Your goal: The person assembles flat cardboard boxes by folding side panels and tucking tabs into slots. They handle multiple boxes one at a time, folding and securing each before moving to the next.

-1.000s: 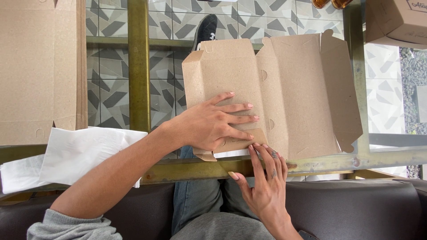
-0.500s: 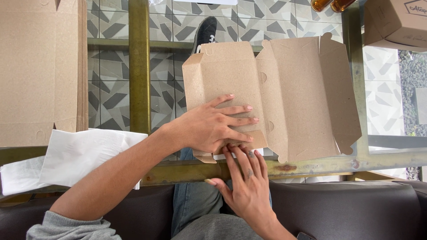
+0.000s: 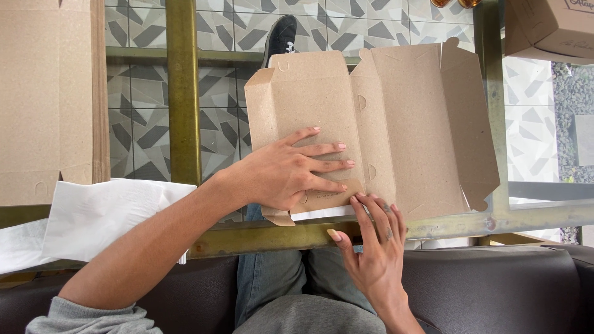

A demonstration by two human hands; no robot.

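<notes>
A flat, unfolded brown cardboard box blank (image 3: 402, 124) lies on a glass table top. My left hand (image 3: 291, 173) presses flat on its left panel, fingers spread and pointing right. My right hand (image 3: 371, 241) reaches up from below, its fingertips touching the blank's near edge by the middle fold, next to a strip of white paper (image 3: 322, 213) under that edge.
A stack of flat brown cardboard blanks (image 3: 46, 93) lies at the left, white paper sheets (image 3: 99, 216) in front of it. A folded cardboard box (image 3: 550, 28) stands at the top right. The brass table frame (image 3: 182, 93) and a black shoe (image 3: 281, 34) show through the glass.
My right hand rose from below the table edge to the blank's near edge, then slid a little to the right. My left hand stayed pressed on the left panel.
</notes>
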